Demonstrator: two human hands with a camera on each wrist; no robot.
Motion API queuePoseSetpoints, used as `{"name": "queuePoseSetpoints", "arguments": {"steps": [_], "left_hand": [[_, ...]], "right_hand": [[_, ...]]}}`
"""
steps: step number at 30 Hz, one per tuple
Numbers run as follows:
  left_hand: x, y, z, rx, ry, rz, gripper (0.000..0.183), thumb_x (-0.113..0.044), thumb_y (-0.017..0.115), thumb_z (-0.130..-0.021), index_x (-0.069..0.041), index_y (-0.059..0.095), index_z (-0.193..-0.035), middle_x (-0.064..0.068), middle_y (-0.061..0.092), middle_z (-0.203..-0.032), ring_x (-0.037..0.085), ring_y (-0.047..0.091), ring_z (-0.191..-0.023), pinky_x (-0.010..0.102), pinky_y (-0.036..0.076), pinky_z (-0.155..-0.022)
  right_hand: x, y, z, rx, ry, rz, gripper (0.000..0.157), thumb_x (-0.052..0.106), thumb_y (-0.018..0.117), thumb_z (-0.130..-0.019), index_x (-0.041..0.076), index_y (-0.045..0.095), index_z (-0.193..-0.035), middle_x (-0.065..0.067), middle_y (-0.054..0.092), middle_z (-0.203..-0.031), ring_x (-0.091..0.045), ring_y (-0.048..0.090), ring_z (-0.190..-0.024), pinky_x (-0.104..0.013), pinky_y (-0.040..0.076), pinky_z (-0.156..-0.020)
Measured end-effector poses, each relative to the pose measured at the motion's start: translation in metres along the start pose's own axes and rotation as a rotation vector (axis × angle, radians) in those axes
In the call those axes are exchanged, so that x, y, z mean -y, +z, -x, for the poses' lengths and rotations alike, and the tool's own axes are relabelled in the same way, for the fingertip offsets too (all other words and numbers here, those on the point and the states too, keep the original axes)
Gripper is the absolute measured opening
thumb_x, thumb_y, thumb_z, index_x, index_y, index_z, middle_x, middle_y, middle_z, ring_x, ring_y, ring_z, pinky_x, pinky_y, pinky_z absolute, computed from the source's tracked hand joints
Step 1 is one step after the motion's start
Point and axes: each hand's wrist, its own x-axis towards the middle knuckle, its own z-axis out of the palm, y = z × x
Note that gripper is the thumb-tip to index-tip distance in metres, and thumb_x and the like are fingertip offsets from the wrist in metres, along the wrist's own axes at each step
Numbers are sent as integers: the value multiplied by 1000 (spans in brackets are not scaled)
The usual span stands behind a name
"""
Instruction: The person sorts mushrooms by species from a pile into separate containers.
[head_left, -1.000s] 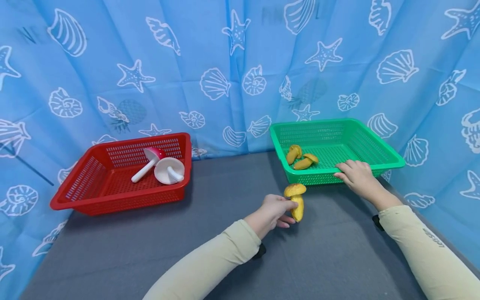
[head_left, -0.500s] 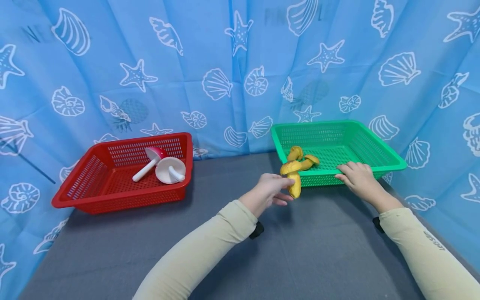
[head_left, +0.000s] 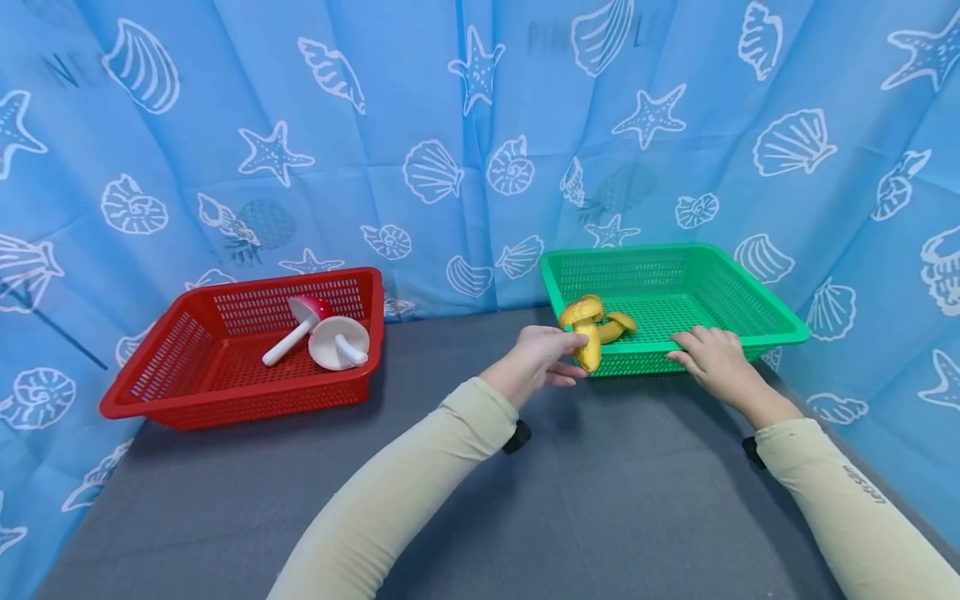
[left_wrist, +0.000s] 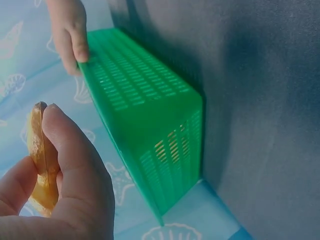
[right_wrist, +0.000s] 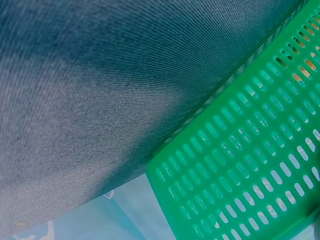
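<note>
My left hand (head_left: 536,357) pinches a yellow toy mushroom (head_left: 588,352) by its stem, cap up, at the near left corner of the green basket (head_left: 660,312). Thumb and finger close on this mushroom (left_wrist: 39,145) in the left wrist view. Inside the basket lies another yellow mushroom (head_left: 619,323); a further one is mostly hidden behind the held one. With the thumb outside and the fingers over the rim, my right hand (head_left: 716,360) grips the basket's near side. Only the basket's slotted wall (right_wrist: 240,170) fills the right wrist view, with hardly any of the hand showing.
A red basket (head_left: 255,396) stands at the left, holding a red-capped mushroom (head_left: 300,327) and a mushroom with its white underside showing (head_left: 337,343). Grey cloth (head_left: 450,350) covers the table. A blue shell-patterned curtain (head_left: 337,192) hangs behind.
My left hand has carried the yellow mushroom away from me, up to the green basket's near left corner, where it now overlaps a mushroom inside. My right hand stays on the rim.
</note>
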Motion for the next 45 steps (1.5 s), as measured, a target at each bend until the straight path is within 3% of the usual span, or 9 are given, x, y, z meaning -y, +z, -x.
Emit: {"name": "queuePoseSetpoints", "arguments": {"steps": [20,36,45], "left_hand": [[-1,12,-29,-107,29,53,24,-16,70,-91,-5,64,-111,5,61,-85,13,57,-48,21,46,-42],[-4,27,-45,-99,97,101,24,-17,70,-91,-2,67,-110,4,62,-82,13,56,-47,18,45,-41],[-7,32,-52,-130,130,131,24,-15,70,-91,-3,67,-111,3,63,-85,10,54,-46,18,43,-40]], "right_hand": [[2,0,-1,4,0,-11,33,25,54,-100,-5,59,-115,-20,57,-98,-39,53,-87,-61,38,-78],[2,0,0,-24,-7,-12,35,27,53,-100,-5,60,-115,-19,57,-95,-38,53,-83,-60,38,-75],[1,1,1,-10,15,-13,34,24,54,-100,-5,60,-116,-20,57,-96,-38,52,-85,-61,37,-76]]}}
